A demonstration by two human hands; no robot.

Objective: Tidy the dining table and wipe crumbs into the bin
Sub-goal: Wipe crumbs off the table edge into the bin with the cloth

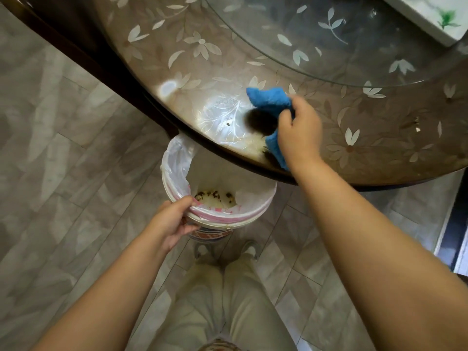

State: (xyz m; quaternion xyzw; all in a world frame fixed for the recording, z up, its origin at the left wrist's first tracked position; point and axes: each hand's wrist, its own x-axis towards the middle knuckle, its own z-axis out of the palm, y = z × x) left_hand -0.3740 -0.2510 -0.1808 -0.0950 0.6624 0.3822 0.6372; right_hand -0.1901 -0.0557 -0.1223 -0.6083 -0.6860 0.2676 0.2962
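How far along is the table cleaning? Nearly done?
Partly. Some crumbs already lie in the lined bin. Now the right hand sweeps the blue cloth near the table edge while the left hand holds the bin under it. A dark speck and bits farther right remain.

Grey floor tiles [63, 148], white box [428, 13]

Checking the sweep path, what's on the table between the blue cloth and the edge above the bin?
Head view: one dark crumb on the table; otherwise bare.
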